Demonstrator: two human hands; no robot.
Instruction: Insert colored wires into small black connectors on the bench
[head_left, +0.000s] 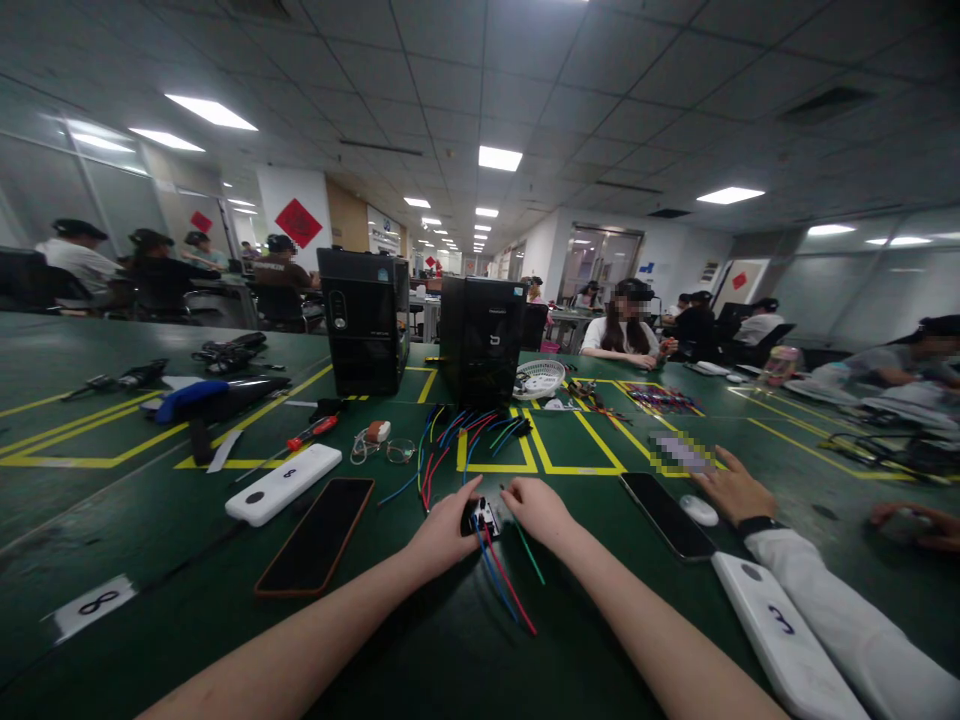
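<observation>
My left hand (pixel 448 528) is closed around a small black-and-white part (pixel 486 516), just above the green table. A blue wire (pixel 496 580) and a red wire (pixel 511 588) trail from that part toward me. Close beside it, my right hand (pixel 538 512) pinches a green wire (pixel 531 554), whose free end hangs down to the right. Whether the green wire touches the part cannot be made out. Beyond my hands lies a spread of loose blue, red and green wires (pixel 429 475).
Two black computer cases (pixel 364 330) stand ahead. On my left are a phone (pixel 319 535), a white power bank (pixel 285 484), a red screwdriver (pixel 311 433) and glasses (pixel 400 451). To the right, a co-worker's hand (pixel 739 488) reaches past another phone (pixel 666 515); a white basket (pixel 540 376) sits farther back.
</observation>
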